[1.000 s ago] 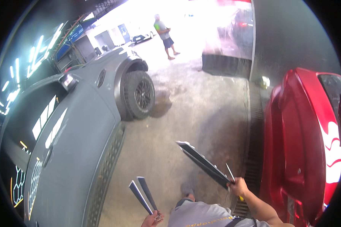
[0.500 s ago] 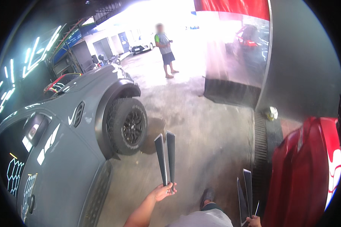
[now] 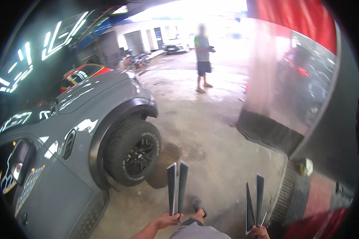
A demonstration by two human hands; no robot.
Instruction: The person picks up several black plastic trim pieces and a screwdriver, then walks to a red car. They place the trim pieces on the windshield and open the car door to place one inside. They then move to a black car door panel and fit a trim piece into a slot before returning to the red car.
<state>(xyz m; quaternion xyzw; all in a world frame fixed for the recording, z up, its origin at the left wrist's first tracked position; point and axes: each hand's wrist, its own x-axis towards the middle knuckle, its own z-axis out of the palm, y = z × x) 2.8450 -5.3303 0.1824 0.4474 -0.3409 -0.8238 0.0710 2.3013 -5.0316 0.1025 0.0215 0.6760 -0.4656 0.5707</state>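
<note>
My left hand (image 3: 168, 220) is closed round the lower ends of two long, tapered black trim strips (image 3: 182, 186) with pale edges. They stand upright side by side in front of me. Off to the right, my right hand (image 3: 261, 231) grips a similar pair of dark trim strips (image 3: 259, 199), fanned apart at the top. A thin, pale, narrow piece (image 3: 264, 218) also sticks up from that hand; its kind is unclear. Both sets point away from me, well above the floor. The fingers of the right hand show only in part at the lower edge.
A grey pickup-like vehicle (image 3: 71, 175) with a chunky front tyre (image 3: 133, 153) stands close on my left. Ahead, a person (image 3: 202, 47) stands on the concrete floor (image 3: 199, 119). A clear curtain (image 3: 283, 79), floor drain grate (image 3: 284, 195) and dark red panel (image 3: 319, 225) lie rightward.
My view has swung right and I have moved forward, a foot stepping ahead. The vehicle's tyre appears nearer, and the red panel has slid toward the lower edge. Both hands keep their strips.
</note>
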